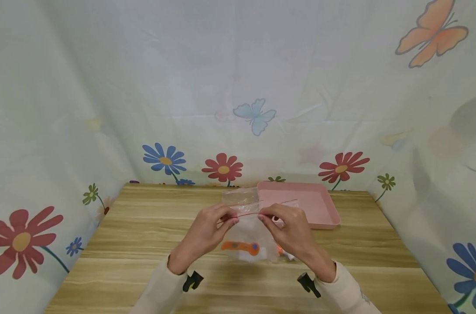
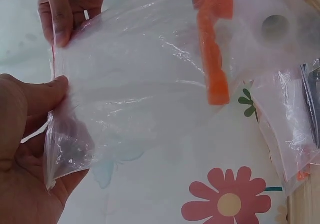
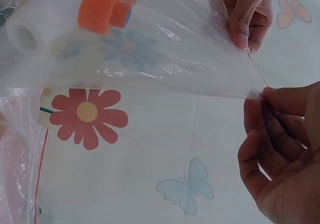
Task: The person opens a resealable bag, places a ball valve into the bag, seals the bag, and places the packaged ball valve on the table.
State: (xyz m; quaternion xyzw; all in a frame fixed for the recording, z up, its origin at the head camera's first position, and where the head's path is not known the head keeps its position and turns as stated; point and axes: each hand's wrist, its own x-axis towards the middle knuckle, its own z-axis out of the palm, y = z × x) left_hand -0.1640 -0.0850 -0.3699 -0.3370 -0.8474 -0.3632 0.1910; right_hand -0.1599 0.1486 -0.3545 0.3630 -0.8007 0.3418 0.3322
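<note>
A clear zip bag [image 1: 249,229] with a red seal line hangs upright between both hands above the table. My left hand [image 1: 206,229] pinches its top edge between thumb and fingers on the left. At the right end of the same edge, my right hand [image 1: 292,229] pinches the seal. Low in the bag lies an orange plastic handle-like piece [image 1: 241,247] with a wavy grip. Beside it, the right wrist view shows a white hollow roll [image 3: 42,27] through the plastic. Whether the seal is closed I cannot tell.
Behind the hands, a pink tray [image 1: 330,207] stands on the wooden table [image 1: 155,222]. Another clear bag [image 1: 239,196] with a red line lies left of the tray. Partly hidden by my right hand is a packed bag with orange showing [image 1: 281,250]. A flowered cloth [image 1: 190,87] hangs behind.
</note>
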